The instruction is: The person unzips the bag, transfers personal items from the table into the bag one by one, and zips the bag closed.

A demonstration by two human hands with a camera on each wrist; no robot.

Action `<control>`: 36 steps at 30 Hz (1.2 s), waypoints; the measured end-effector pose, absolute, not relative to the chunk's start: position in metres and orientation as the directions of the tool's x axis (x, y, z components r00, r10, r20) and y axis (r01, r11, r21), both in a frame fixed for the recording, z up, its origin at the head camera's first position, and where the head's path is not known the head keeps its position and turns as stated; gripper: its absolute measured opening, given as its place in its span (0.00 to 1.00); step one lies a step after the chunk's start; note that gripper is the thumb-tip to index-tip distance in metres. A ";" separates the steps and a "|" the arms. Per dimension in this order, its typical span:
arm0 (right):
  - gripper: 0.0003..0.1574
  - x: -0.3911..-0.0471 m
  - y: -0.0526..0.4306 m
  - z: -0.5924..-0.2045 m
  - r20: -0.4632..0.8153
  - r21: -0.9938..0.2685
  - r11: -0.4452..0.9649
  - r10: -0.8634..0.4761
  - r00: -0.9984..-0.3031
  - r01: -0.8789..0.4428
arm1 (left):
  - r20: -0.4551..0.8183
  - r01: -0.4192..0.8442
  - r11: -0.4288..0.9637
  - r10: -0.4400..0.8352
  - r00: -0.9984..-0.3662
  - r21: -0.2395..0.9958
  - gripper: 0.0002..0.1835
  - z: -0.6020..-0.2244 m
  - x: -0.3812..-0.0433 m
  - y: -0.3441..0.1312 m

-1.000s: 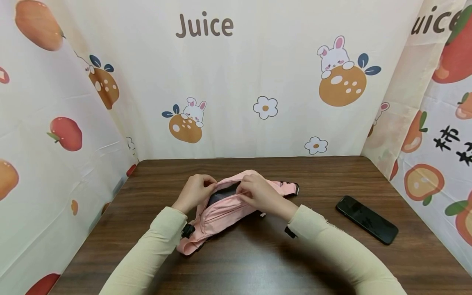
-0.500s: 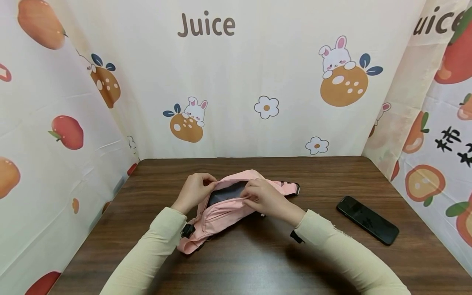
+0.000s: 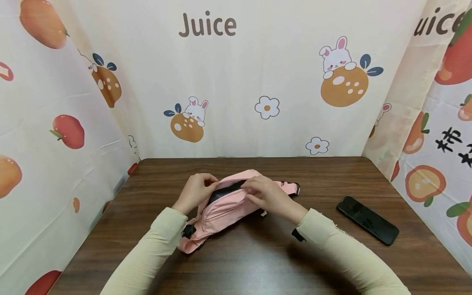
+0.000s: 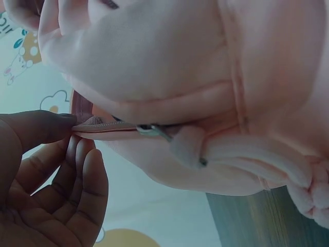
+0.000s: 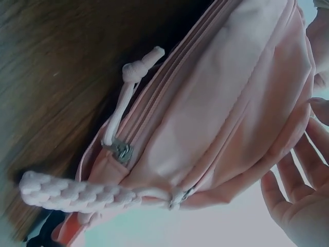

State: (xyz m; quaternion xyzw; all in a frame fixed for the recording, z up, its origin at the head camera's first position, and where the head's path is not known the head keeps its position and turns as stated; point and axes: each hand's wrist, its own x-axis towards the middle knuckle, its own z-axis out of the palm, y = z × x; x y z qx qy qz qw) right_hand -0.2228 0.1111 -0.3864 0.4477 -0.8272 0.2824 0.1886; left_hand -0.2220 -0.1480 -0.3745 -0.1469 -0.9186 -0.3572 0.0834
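Note:
A pink waist bag (image 3: 230,211) lies on the table with its top zip undone and dark lining (image 3: 225,191) showing in the gap. Thumb and forefinger of my left hand (image 3: 197,190) pinch the zip edge near the left end of the opening. In the left wrist view, a metal zip slider (image 4: 149,129) with a cord pull sits close to that pinch. My right hand (image 3: 271,198) is at the right part of the opening, thumb and fingers apart. In the right wrist view its fingers (image 5: 290,180) are spread beside the bag's edge. A braided pull (image 5: 77,193) hangs from the bag.
A black smartphone (image 3: 367,220) lies on the right side of the brown wooden table (image 3: 236,266). The bag's strap end with a buckle (image 3: 295,189) extends to the right. Printed curtains (image 3: 228,82) stand behind the table and along both sides.
My right hand has let go of the bag's front edge, its thumb and fingers now apart. The opening first widened, then narrowed. My left hand has kept its pinch in place.

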 end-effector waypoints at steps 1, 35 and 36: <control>0.16 -0.223 0.113 -0.386 0.566 -0.310 0.442 -0.625 -0.537 -0.841 | 0.258 0.330 0.701 0.211 -0.943 0.632 0.05 -0.374 -0.222 -0.148; 0.30 -0.212 0.285 -0.372 0.365 -0.387 0.839 -0.242 -0.899 -0.382 | 0.231 0.303 0.693 0.199 -0.952 0.654 0.06 -0.377 -0.223 -0.150; 0.31 -0.210 0.291 -0.372 0.339 -0.393 0.846 -0.231 -0.912 -0.360 | 0.230 0.302 0.693 0.198 -0.953 0.654 0.06 -0.377 -0.223 -0.150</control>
